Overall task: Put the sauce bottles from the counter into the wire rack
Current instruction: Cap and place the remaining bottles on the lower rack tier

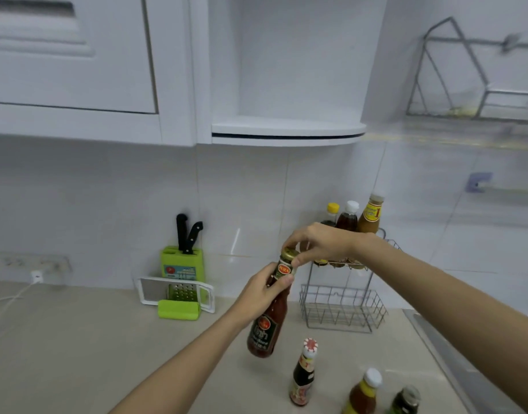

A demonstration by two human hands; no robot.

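beige counter [77,339] fills the near half of the view, pale and smooth, running back to a glossy white tiled wall [242,204]. white cabinets [71,55] hang above on the left, and a rounded white shelf [286,130] juts out at the far centre. up on the far right, a metal dish rack [465,85] is fixed to the wall, blurred.

left hand [262,291] is wrapped around the neck of a red sauce bottle [267,321], holding it tilted in the air above the counter. right hand [316,243] pinches the gold cap [288,253] with its fingertips, closed on it from above.

just behind, the wire rack [342,309] stands on the counter against the wall. its lower basket shows only bare wire; its upper tier holds three bottles [351,218], with yellow, white and tan caps.

near right on the counter, well apart from the rack: a dark bottle with a red-and-white cap [303,375], a white-capped bottle [362,392], and a dark green bottle [404,400] cut off by the frame edge.

far left, a green knife block [182,262] with two black handles stands at the wall, a white grater [176,292] leaning in front. a wall socket [37,265] with a white cable sits further left. a metal sink edge [442,339] runs along the right.
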